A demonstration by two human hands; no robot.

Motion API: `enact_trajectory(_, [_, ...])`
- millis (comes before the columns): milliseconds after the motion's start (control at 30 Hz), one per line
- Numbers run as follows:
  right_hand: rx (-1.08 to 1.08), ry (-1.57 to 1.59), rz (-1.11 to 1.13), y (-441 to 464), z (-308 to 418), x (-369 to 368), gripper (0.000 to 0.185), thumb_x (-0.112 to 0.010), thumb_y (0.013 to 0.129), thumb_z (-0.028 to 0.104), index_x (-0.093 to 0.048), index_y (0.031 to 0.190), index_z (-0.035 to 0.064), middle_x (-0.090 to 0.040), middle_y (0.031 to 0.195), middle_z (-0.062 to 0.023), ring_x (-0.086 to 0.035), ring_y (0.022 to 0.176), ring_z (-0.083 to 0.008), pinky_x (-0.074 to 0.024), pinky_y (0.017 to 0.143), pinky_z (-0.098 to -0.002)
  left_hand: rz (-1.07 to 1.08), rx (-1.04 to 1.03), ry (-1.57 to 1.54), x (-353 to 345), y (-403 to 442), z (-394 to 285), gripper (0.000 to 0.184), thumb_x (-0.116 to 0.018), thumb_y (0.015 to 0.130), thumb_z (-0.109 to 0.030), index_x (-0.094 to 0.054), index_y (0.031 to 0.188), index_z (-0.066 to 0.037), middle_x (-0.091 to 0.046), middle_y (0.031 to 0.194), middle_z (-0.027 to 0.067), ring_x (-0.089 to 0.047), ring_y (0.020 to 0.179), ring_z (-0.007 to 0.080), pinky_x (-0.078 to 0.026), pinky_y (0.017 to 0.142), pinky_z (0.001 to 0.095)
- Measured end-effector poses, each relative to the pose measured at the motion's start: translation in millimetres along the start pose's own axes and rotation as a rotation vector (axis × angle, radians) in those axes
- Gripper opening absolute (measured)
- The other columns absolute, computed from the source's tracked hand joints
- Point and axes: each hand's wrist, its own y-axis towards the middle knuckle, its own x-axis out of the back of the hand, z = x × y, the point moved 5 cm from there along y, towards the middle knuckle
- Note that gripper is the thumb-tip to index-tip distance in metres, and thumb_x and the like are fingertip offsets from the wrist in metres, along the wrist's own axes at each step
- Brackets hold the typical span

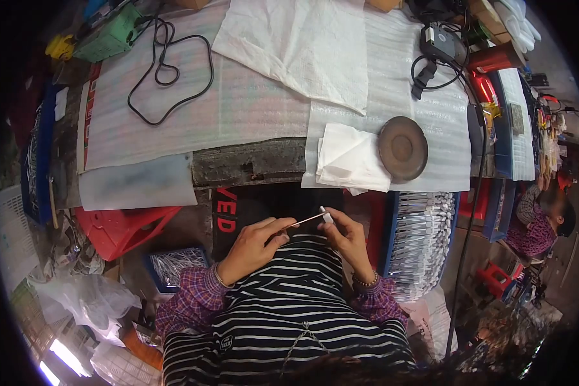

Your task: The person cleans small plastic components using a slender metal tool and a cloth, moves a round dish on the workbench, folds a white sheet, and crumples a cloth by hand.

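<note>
A thin metal rod-like piece (307, 220) spans the space between my two hands, in front of my striped apron. My left hand (254, 248) is closed, its fingertips pinching the rod's left end. At the other end, the thumb and fingers of my right hand (346, 237) pinch the rod together with a small white piece (328, 218). Whether that white piece is cloth or paper, I cannot tell. The rod's exact kind is also unclear, as my fingers cover both ends.
Several shiny metal pieces fill a blue crate (424, 238) on my right and a small blue tray (177, 267) on my left. A round brown dish (403, 148) partly overlaps white cloths (350, 157) on the bench. A black cable (174, 80) lies there; another person (537, 225) sits far right.
</note>
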Motion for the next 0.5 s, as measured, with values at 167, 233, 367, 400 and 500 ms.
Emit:
enact_trajectory(167, [-0.008, 0.040, -0.022, 1, -2, 2, 0.034, -0.056, 0.092, 0.014, -0.054, 0.124, 0.0023, -0.063, 0.089, -0.0013, -0.047, 0.064, -0.0013, -0.0373, 0.054, -0.0154, 0.042, 0.067, -0.034, 6, -3, -12, 0.032, -0.059, 0.083, -0.006, -0.057, 0.114, -0.005, -0.063, 0.092, 0.0113, -0.063, 0.077, 0.0210, -0.050, 0.067, 0.0292])
enact_trajectory(233, [0.021, 0.181, -0.018, 2, 0, 2, 0.035, -0.053, 0.094, 0.018, -0.053, 0.126, 0.0019, -0.063, 0.092, -0.0010, -0.047, 0.067, -0.0019, -0.0378, 0.058, -0.0153, 0.083, 0.114, -0.009, 5, -4, -11, 0.033, -0.059, 0.082, -0.005, -0.056, 0.115, -0.005, -0.063, 0.093, 0.0114, -0.063, 0.077, 0.0203, -0.050, 0.067, 0.0286])
enact_trajectory(367, [0.051, 0.133, -0.031, 2, -1, 7, 0.036, -0.048, 0.097, 0.024, -0.053, 0.125, 0.0022, -0.062, 0.090, -0.0002, -0.048, 0.071, -0.0031, -0.0392, 0.064, -0.0161, 0.038, 0.015, -0.007, 8, -6, -8, 0.033, -0.060, 0.080, -0.004, -0.058, 0.113, -0.004, -0.062, 0.091, 0.0129, -0.062, 0.075, 0.0228, -0.049, 0.065, 0.0293])
enact_trajectory(400, [0.048, 0.150, -0.039, 2, -1, 7, 0.036, -0.049, 0.097, 0.024, -0.054, 0.125, 0.0021, -0.062, 0.091, -0.0006, -0.049, 0.073, -0.0035, -0.0397, 0.065, -0.0165, 0.062, -0.005, 0.031, 7, -6, -8, 0.032, -0.060, 0.080, -0.004, -0.059, 0.111, -0.004, -0.062, 0.090, 0.0134, -0.061, 0.074, 0.0236, -0.048, 0.065, 0.0299])
enact_trajectory(500, [0.053, 0.146, -0.031, 1, -2, 11, 0.035, -0.051, 0.096, 0.022, -0.055, 0.123, 0.0016, -0.063, 0.094, -0.0020, -0.053, 0.079, -0.0050, -0.0419, 0.069, -0.0181, 0.057, -0.016, -0.003, 5, -6, -8, 0.031, -0.060, 0.078, -0.003, -0.061, 0.109, -0.003, -0.062, 0.086, 0.0137, -0.061, 0.071, 0.0252, -0.048, 0.064, 0.0310])
